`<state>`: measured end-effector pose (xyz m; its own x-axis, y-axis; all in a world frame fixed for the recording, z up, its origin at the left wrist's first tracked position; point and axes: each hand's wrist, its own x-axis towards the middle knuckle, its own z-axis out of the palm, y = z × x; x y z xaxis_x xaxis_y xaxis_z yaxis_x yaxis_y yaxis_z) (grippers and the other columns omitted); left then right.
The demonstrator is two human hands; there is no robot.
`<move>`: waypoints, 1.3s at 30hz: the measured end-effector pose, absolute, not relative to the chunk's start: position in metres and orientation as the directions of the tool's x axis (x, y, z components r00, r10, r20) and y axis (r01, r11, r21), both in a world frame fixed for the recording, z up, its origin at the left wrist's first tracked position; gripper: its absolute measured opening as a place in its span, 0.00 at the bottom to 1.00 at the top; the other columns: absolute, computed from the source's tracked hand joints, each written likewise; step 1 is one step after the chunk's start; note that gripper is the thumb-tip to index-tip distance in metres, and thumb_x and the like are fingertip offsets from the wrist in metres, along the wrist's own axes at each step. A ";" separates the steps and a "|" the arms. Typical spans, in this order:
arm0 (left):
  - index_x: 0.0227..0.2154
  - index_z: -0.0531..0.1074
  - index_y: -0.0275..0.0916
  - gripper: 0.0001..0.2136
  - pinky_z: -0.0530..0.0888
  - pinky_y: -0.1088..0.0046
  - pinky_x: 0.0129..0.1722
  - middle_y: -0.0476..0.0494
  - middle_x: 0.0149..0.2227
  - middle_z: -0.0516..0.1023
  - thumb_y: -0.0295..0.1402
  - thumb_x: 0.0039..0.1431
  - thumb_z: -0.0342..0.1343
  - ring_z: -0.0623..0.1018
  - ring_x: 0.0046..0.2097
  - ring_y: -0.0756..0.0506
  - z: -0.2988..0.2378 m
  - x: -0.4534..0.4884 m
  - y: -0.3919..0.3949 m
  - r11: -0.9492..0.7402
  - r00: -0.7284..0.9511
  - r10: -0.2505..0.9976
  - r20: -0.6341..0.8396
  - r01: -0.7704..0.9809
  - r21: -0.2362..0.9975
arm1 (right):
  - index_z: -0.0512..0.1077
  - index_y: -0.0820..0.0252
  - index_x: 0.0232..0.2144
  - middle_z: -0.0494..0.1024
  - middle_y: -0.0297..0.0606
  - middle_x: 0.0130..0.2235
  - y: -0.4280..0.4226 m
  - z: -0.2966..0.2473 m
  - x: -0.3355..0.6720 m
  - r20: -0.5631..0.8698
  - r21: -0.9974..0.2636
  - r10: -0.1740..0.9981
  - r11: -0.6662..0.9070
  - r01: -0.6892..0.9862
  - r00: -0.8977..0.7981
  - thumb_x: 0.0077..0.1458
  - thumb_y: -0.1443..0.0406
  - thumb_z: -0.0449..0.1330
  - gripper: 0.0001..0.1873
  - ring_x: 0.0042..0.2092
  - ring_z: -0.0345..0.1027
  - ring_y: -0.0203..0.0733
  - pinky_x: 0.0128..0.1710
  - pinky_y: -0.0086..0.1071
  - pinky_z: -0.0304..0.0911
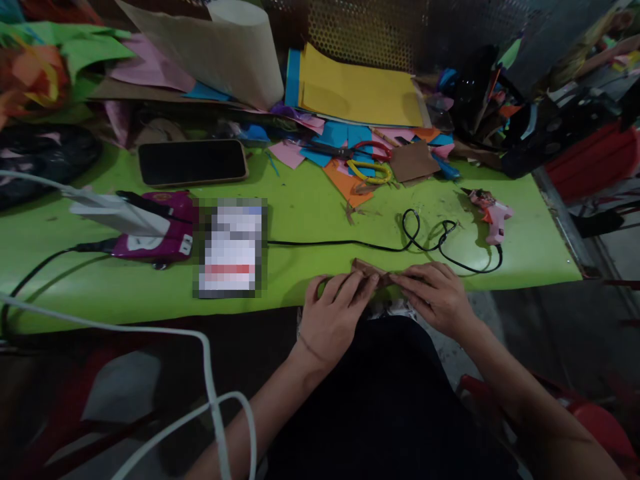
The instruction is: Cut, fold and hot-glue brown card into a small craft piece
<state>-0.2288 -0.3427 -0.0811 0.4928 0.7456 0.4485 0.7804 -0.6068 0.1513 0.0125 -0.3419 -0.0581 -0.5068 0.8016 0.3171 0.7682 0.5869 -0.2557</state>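
At the table's front edge, a small folded piece of brown paper is between my two hands. My left hand has its fingers closed on the paper's near left side. My right hand pinches the paper's right end between thumb and fingers. Part of the paper is hidden under the fingers. Beyond my right hand, a pink glue gun lies on the green tabletop, its black cord running left in loops.
A phone with a blurred screen lies left of my hands, beside a purple power strip with plugs. Farther back are a dark-screened phone, scissors, coloured paper scraps and yellow sheets. A white cable crosses the lower left.
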 end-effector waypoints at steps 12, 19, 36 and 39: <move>0.56 0.71 0.46 0.19 0.63 0.58 0.54 0.43 0.51 0.78 0.28 0.62 0.54 0.73 0.48 0.42 -0.077 -0.227 -0.341 -0.606 0.501 0.749 0.434 0.783 0.141 | 0.70 0.50 0.58 0.77 0.43 0.46 -0.342 -0.055 0.010 0.244 -0.227 0.803 0.592 0.774 -0.543 0.61 0.63 0.58 0.23 0.45 0.68 0.49 0.44 0.44 0.64; 0.52 0.73 0.43 0.16 0.63 0.61 0.52 0.45 0.47 0.81 0.28 0.62 0.55 0.75 0.46 0.44 -0.077 -0.229 -0.339 -0.591 0.440 0.764 0.472 0.771 0.238 | 0.73 0.55 0.55 0.77 0.44 0.45 -0.340 -0.054 0.008 0.232 -0.257 0.808 0.588 0.767 -0.541 0.61 0.63 0.58 0.19 0.46 0.67 0.48 0.45 0.43 0.63; 0.52 0.74 0.48 0.18 0.63 0.59 0.51 0.45 0.47 0.81 0.27 0.60 0.56 0.74 0.46 0.43 -0.077 -0.229 -0.338 -0.614 0.475 0.735 0.484 0.769 0.177 | 0.68 0.50 0.58 0.79 0.41 0.45 -0.343 -0.042 0.023 0.317 -0.420 0.839 0.543 0.727 -0.443 0.61 0.68 0.58 0.23 0.46 0.71 0.46 0.45 0.43 0.65; 0.52 0.74 0.47 0.19 0.64 0.58 0.51 0.45 0.48 0.80 0.26 0.59 0.56 0.74 0.47 0.43 -0.078 -0.229 -0.338 -0.619 0.483 0.734 0.478 0.766 0.177 | 0.70 0.50 0.57 0.79 0.41 0.46 -0.348 -0.042 0.026 0.305 -0.385 0.840 0.540 0.749 -0.449 0.60 0.68 0.58 0.22 0.46 0.72 0.47 0.45 0.43 0.65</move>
<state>-0.2291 -0.3380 -0.0777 0.4829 0.7339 0.4776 0.7656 -0.6186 0.1765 0.0264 -0.3483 -0.0421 -0.4487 0.8401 0.3049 0.7489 0.5396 -0.3847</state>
